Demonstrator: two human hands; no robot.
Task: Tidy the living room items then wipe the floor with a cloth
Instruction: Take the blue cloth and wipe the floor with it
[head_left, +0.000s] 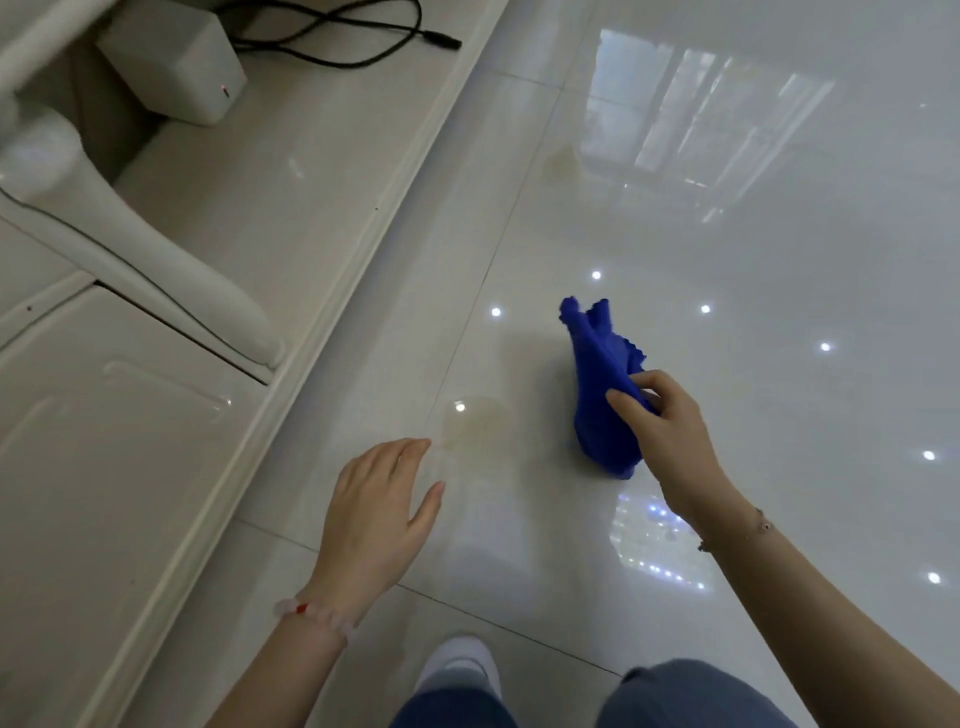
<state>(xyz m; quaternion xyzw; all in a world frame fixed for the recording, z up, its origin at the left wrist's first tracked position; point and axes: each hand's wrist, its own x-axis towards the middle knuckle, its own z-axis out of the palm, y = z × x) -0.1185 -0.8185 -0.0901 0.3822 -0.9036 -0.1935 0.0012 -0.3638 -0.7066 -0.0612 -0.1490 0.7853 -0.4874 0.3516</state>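
A bright blue cloth (597, 384) hangs bunched over the glossy white tiled floor (727, 234), pinched between the thumb and fingers of my right hand (670, 431). My left hand (379, 509) hovers flat and open, palm down, holding nothing, to the left of the cloth. Just beyond its fingertips a faint yellowish stain (478, 426) marks the tile. A second pale stain (558, 163) lies further away.
A white cabinet (78, 467) with a curved leg (156, 249) stands on a raised pale platform (291, 171) at the left. A grey box (176, 67) and a black cable (337, 36) lie on it. My shoe (460, 665) and knees show below.
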